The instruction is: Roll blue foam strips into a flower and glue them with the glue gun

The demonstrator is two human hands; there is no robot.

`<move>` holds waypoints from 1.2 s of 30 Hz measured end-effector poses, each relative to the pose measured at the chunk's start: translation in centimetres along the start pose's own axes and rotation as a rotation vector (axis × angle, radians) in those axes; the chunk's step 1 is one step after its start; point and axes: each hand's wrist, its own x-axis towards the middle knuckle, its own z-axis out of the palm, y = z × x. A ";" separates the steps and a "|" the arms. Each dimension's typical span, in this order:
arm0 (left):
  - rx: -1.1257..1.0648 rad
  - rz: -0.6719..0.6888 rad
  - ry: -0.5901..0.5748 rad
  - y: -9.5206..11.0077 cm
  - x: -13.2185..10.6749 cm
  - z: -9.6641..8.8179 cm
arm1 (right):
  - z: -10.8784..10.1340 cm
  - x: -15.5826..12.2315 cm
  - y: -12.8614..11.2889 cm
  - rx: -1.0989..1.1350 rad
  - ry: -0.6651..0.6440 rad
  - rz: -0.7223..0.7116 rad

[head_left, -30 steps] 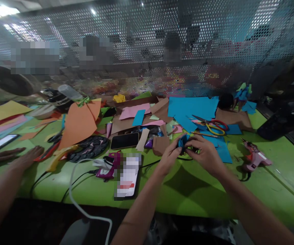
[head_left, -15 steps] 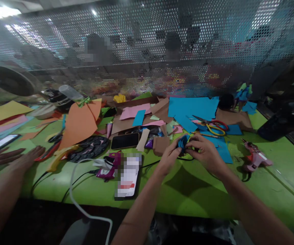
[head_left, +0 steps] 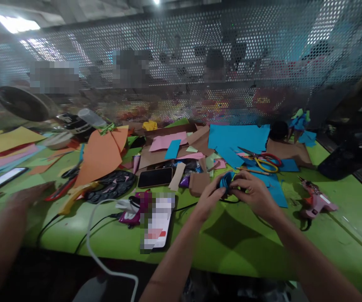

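A small roll of curled blue paper (head_left: pixel 226 180) is held between my two hands above the green table. My left hand (head_left: pixel 211 192) pinches it from the left, thumb on the near side. From the right, the closed fingers of my right hand (head_left: pixel 250 188) grip its edge; their tips partly hide it. Beyond my hands lie a large blue sheet (head_left: pixel 239 136), more cut blue pieces and scissors (head_left: pixel 264 161) with red and yellow handles. A brown paper piece (head_left: pixel 199 184) rests just left of my left hand.
A pink glue gun (head_left: pixel 317 199) lies to the right, a yellow glue gun (head_left: pixel 74 197) to the left. Phones, cables and a purple packet (head_left: pixel 133 216) occupy the front left. Another person's hand (head_left: pixel 33 193) rests at far left. A perforated metal screen (head_left: pixel 174 63) stands behind.
The whole view has shifted slightly, so things appear a little lower. My hands keep their grip on the blue paper, which has turned slightly. The other person's hand at left has moved.
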 end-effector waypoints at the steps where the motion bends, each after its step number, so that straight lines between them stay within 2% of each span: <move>1: 0.001 0.003 0.002 -0.1 0.0 0.0 | 0.0 0.0 0.0 -0.001 -0.004 -0.001; 7: -0.027 -0.012 0.021 -0.5 0.0 -0.2 | -0.1 0.0 -0.1 -0.027 -0.010 -0.005; 15: -0.041 -0.034 0.009 -0.1 0.0 -0.1 | -0.1 -0.1 0.0 -0.016 -0.023 -0.004; 23: -0.044 -0.041 0.061 -0.4 0.2 0.0 | 0.0 -0.2 0.2 -0.015 -0.031 -0.006; 36: -0.097 -0.050 0.047 -0.8 0.3 -0.3 | -0.2 -0.1 0.0 -0.002 -0.031 -0.024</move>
